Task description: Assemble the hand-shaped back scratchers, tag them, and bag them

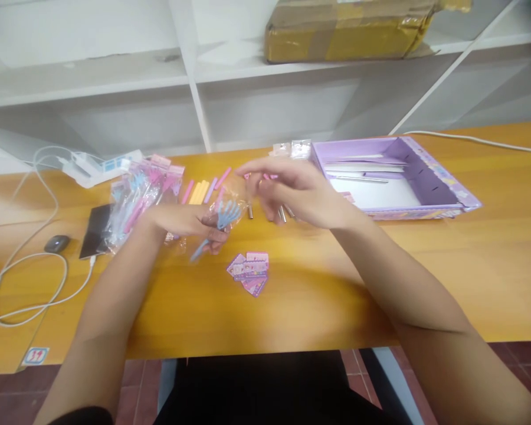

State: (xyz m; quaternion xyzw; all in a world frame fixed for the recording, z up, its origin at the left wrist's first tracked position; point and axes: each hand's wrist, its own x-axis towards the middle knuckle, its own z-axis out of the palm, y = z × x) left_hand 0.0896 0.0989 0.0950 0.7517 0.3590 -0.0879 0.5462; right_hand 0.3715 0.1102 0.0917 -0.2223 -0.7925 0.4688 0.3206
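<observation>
A blue hand-shaped plastic piece [228, 215] in a clear bag is held by my left hand [192, 223], its blue handle sticking out below the fingers. My right hand [292, 192] hovers to the right, blurred, over metal rods [282, 213]; its fingers are curled and whether they hold anything is unclear. Pink, yellow and purple tubes [199, 192] lie behind my left hand. Several small pink and purple cards [250, 270] are piled on the wooden table [194, 313]. Bagged pink and blue pieces [135, 198] are heaped at the left.
A purple box [389, 209] with flat sheets inside stands open at the right. At the left are a power strip [98, 171], a black tablet or phone [95, 231], a mouse [56, 243] and white cables. A taped carton [349, 35] rests on the shelf.
</observation>
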